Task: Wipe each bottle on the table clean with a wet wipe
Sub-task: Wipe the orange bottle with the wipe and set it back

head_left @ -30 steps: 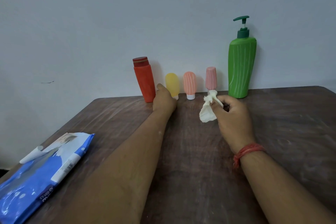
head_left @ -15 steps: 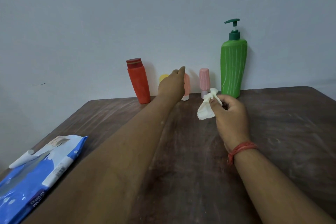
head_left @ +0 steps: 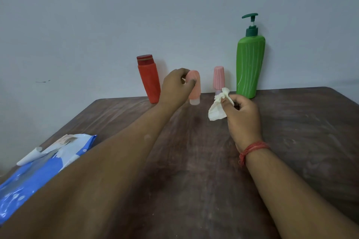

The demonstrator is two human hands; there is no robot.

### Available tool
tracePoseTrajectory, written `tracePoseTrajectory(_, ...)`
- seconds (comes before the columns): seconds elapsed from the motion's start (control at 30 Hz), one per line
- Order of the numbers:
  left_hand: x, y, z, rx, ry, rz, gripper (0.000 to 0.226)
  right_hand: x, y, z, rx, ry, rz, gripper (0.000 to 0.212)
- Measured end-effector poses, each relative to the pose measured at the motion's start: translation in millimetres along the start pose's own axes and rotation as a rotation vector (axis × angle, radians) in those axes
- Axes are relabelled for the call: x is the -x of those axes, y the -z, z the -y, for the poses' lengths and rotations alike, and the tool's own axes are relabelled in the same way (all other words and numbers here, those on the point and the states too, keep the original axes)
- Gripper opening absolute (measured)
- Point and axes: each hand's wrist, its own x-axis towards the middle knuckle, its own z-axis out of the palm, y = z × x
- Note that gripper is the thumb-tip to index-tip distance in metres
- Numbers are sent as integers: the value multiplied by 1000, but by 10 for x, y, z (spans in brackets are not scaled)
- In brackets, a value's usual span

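Here, in the head view, the left arm is stretching from the lower left of the frame up toward the middle, and the left hand [head_left: 175, 88] is curling its fingers [head_left: 191, 83] around the upper part of a small salmon bottle [head_left: 194, 91]. This bottle is standing upside down on its pale cap; I cannot tell if the cap is touching the table [head_left: 291, 141] or is just above it. The right arm is coming in from the lower right, with a red thread bracelet [head_left: 251, 150] around the wrist. The right hand [head_left: 242, 118] is staying just right of the centre, its fingers bent and pinching a crumpled white wet wipe [head_left: 218, 107], which is hanging to the left of the hand.

Behind the wipe, near the wall, a small pink bottle [head_left: 219, 77] is standing, its lower part hidden by the wipe. To the right of it a tall green pump bottle [head_left: 249, 68] is standing at the far edge of the table. Left of the left hand, a red bottle [head_left: 149, 79] is leaning a little. In the lower left corner a blue wipe packet [head_left: 35, 176] is lying, partly under the left arm.
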Motion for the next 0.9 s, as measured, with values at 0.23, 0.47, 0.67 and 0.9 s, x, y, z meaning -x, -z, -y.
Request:
tracePoseTrajectory(0.23,973,590,-92,734,526,-150,8,110,-41,109,94,63,52,15)
tracePoseTrajectory(0.47,1605,818,-80,796,709,-133,10,549,-98,425,428,511,218,5)
tracePoseTrajectory(0.67,1699,877,-157,1025,598,73,19,1036,79,616,624,702,313,6)
tracePoseTrajectory(0.9,1750,835,-160,852,541,232,17,1096,60,574,601,594,257,6)
